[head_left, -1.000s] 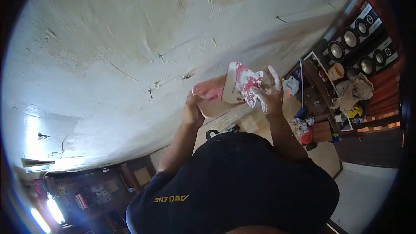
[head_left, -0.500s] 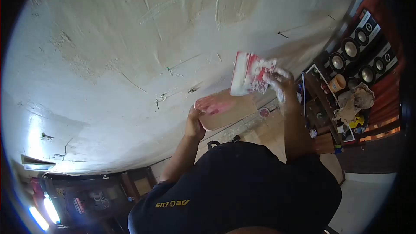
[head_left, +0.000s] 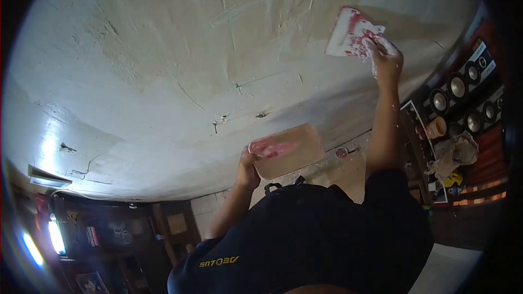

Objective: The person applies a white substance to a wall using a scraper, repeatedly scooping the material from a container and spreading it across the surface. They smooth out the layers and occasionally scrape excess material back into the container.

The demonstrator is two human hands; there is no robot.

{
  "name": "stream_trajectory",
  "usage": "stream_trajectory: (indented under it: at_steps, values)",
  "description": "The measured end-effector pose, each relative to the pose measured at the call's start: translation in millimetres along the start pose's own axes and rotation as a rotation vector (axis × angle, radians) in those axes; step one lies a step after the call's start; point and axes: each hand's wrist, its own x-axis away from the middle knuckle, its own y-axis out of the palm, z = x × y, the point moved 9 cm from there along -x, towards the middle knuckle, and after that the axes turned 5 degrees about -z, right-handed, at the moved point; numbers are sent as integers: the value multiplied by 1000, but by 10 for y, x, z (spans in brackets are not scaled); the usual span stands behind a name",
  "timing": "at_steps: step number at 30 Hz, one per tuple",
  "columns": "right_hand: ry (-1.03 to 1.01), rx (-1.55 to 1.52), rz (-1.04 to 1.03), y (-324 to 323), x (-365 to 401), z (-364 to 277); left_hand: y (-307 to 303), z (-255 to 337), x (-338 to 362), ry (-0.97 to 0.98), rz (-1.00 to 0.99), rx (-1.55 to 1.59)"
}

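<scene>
My right hand [head_left: 388,64], smeared white, is closed around a red plastic putty spreader [head_left: 345,34] coated with white paste. The spreader is raised against the upper right of the wall [head_left: 180,114], its wide edge turned left. Lower down, my left hand [head_left: 248,171] grips the left end of a flat tan board [head_left: 297,158] with rounded corners and a pinkish-red patch near the hand. That board is held out in front of my body, below the spreader and overlapping the foot of the wall in this view.
Cracks, rough patches and small wire ends [head_left: 216,126] mark the wall. On the right stand speakers [head_left: 456,86], an orange tub [head_left: 436,128] and a crumpled bag [head_left: 463,149]. A dark cabinet [head_left: 109,234] and a lit tube [head_left: 56,234] are at lower left.
My right hand has carried the spreader up and to the right onto the wall. The board in my left hand sits slightly lower in view, and the whole view has shifted.
</scene>
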Motion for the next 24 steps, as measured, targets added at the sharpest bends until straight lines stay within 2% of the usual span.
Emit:
stream_trajectory:
  at_steps: [1, 4, 6, 8, 10, 12, 13, 15, 16, 17, 18, 19, 20, 22, 24]
  values:
    - [-56, -191, -59, -83, 4, 38, -38, 1, 32, 8, 20, 18]
    - [-87, -167, -119, -103, 161, 11, -72, 7, 66, 1, 25, -16]
    - [-111, -103, -215, 387, 405, -298, -112, -44, 67, 15, 43, -14]
    - [-92, -223, -306, 904, 547, -365, -127, -69, 86, 21, 59, -19]
    - [-203, 254, -321, 1054, 475, -275, -81, -72, 94, 20, 33, -17]
    - [-146, 275, -184, 863, 347, -256, -38, -34, 127, 11, 22, -30]
    - [-147, 197, -106, 568, 153, 125, -25, -8, 137, 11, 12, -41]
    - [-126, 271, -18, 39, 131, 49, -139, -15, 193, 36, 54, -28]
    - [-36, 26, 23, -233, 87, 235, -201, -16, 218, 53, 94, -16]
    - [-55, -113, 1, -450, 56, 354, -202, 12, 235, 66, 98, -6]
    - [24, -3, 1, -592, 96, 327, -178, 34, 249, 50, 86, 1]
    - [-17, -90, -1, -574, 167, 224, -151, 37, 247, 32, 72, 4]
    - [-56, -177, 2, -482, 234, 97, -137, 37, 235, 38, 69, 6]
    - [-126, -232, -154, 30, 351, -207, -87, 90, 217, 82, 35, -61]
    - [-174, -57, -403, 799, 576, -474, -37, 65, 182, 58, 12, -44]
